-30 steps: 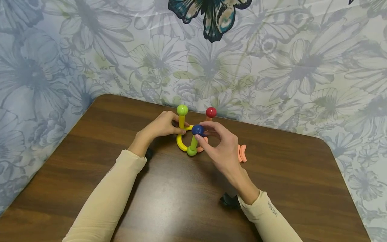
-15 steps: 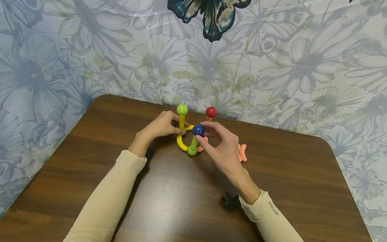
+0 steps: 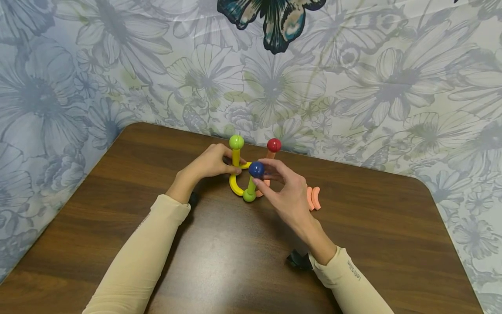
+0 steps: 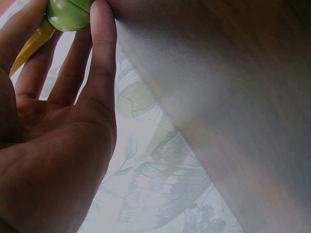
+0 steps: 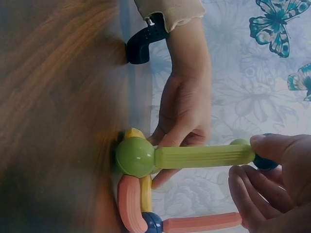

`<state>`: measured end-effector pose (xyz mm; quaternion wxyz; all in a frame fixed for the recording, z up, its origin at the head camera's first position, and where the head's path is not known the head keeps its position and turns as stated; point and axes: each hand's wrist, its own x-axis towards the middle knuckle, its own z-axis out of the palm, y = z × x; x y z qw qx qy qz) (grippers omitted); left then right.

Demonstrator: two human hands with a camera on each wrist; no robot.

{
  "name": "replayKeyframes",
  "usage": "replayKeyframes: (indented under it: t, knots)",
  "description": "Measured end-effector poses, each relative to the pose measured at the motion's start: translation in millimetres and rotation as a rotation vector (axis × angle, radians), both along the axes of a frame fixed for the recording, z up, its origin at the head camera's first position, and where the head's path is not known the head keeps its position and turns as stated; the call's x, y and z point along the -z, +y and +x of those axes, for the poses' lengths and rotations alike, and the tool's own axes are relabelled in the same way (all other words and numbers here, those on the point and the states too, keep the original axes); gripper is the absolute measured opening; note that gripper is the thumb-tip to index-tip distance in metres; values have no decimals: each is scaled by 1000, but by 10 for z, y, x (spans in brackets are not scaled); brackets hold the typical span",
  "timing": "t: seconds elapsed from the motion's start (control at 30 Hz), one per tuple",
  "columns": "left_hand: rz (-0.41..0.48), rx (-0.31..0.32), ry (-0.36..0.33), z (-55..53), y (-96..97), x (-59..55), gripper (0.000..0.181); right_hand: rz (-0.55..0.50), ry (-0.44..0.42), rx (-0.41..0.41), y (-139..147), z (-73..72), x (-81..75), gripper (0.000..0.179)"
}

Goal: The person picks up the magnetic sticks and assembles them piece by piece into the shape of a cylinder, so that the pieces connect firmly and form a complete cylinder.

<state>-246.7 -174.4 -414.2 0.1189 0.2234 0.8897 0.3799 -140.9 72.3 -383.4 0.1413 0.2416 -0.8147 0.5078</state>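
The person's right hand pinched a blue ball between thumb and fingers at the upper end of a green rod. That rod stood upright on a lower green ball, which rested on the brown tabletop. The left hand pinched the foot of a yellow rod with its thumb in front and its fingers behind, and in the left wrist view its fingertips touched a green ball, though which one could not be told. The yellow rod stood upright and carried a light green ball on top. A yellow curved piece ran along the tabletop from the lower green ball towards the left hand. On the other side, a salmon curved piece joined the lower green ball to a second blue ball, from which a salmon rod rose. Beyond the right hand, a red ball stood high on a salmon upright. Two loose salmon pieces lay side by side just right of the right hand. A flowered backdrop hung behind the tabletop.
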Motion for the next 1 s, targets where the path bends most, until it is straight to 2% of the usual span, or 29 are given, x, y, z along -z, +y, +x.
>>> replayKeyframes:
  t: [0.2,0.53,1.0]
  knots:
    - [-4,-5,3,3,13,-1,29,17,-27,1,-12,-3,51,44]
    - [-11,18,22,-7,-5,-12,27,42,-16,7,-45,-19,90,41]
    - [-16,12,19,-16,7,6,26,66,-19,-3,-37,-30,106,39]
